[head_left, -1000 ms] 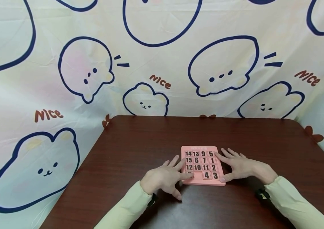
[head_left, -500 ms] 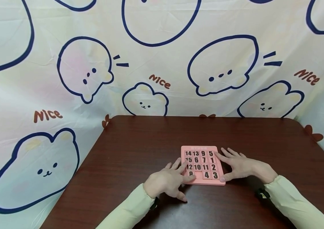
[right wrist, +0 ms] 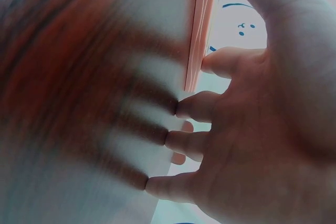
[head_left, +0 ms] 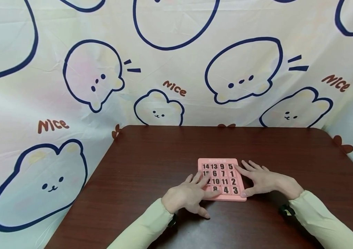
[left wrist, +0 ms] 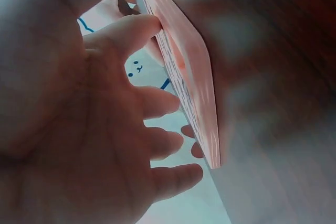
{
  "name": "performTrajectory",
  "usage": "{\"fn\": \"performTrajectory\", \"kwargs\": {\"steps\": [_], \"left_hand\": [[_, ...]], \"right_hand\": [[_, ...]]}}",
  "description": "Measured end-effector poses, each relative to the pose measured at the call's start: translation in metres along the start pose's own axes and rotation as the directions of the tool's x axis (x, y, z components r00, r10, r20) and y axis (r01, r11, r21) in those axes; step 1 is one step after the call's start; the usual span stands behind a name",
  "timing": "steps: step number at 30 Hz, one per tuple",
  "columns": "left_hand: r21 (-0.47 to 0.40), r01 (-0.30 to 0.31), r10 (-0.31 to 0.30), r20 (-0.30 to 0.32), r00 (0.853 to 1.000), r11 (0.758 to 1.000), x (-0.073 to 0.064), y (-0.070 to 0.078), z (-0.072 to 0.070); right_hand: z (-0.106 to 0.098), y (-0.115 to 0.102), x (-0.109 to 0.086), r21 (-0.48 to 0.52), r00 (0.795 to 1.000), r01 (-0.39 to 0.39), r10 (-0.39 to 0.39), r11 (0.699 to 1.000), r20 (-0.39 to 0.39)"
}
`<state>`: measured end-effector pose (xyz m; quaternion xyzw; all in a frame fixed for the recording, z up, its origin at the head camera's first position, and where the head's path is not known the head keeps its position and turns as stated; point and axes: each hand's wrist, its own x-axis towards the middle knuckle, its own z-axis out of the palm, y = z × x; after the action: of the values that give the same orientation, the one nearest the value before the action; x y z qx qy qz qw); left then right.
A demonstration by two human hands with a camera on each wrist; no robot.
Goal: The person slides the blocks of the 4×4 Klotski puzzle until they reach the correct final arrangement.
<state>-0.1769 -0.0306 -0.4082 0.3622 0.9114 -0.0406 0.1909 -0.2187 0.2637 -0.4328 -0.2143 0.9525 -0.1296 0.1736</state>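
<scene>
A pink sliding number puzzle [head_left: 224,174] lies flat on the table, its black-numbered tiles set in a square grid. My left hand [head_left: 189,195] reaches over its lower left part, fingers spread and extended. The index finger rests at the tile marked 8 [head_left: 215,188], which sits beside the 4 tile [head_left: 225,190] in the bottom row. That hand covers part of the puzzle's left column. At the right edge, the index finger and thumb of my right hand [head_left: 262,181] touch the frame. In the right wrist view, its other fingertips [right wrist: 157,183] rest on the table.
The dark brown wooden table [head_left: 151,148] has a patterned cloth [head_left: 101,62] with bear outlines hanging behind and at its sides. Pale green sleeves [head_left: 146,221] cover both forearms, and a dark band [head_left: 286,211] shows at the right wrist.
My left hand has moved right across the bottom row, and the 8 tile has slid right with its finger, up against the 4. The right hand keeps its place at the puzzle's edge.
</scene>
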Motion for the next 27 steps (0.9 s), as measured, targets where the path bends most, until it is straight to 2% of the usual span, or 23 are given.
{"fn": "performTrajectory", "kwargs": {"steps": [6, 10, 12, 18, 20, 27], "left_hand": [[0.001, -0.021, 0.021, -0.008, 1.000, 1.000, 0.007, 0.004, 0.000], [-0.020, -0.024, 0.024, -0.006, 1.000, 1.000, 0.006, 0.004, -0.002], [-0.034, -0.023, 0.022, -0.026, 0.999, 0.999, 0.005, 0.001, -0.003], [-0.061, 0.063, -0.068, -0.079, 0.995, 0.996, -0.001, -0.013, -0.006], [-0.048, 0.090, -0.093, -0.077, 0.993, 0.995, -0.003, -0.017, -0.006], [-0.059, 0.110, -0.113, -0.038, 0.993, 0.992, -0.005, -0.024, -0.006]], "right_hand": [[0.000, 0.000, -0.002, 0.007, 1.000, -0.001, 0.001, 1.000, 0.001], [0.001, 0.000, -0.003, 0.007, 1.000, -0.011, 0.011, 1.000, 0.009], [0.002, 0.000, -0.002, 0.005, 1.000, -0.014, 0.014, 1.000, 0.009], [0.002, 0.000, -0.001, 0.010, 1.000, -0.021, 0.021, 1.000, 0.021], [0.002, 0.000, -0.001, 0.014, 0.999, -0.024, 0.023, 1.000, 0.023], [-0.002, -0.002, -0.001, 0.001, 1.000, -0.026, 0.026, 1.000, 0.009]]}}
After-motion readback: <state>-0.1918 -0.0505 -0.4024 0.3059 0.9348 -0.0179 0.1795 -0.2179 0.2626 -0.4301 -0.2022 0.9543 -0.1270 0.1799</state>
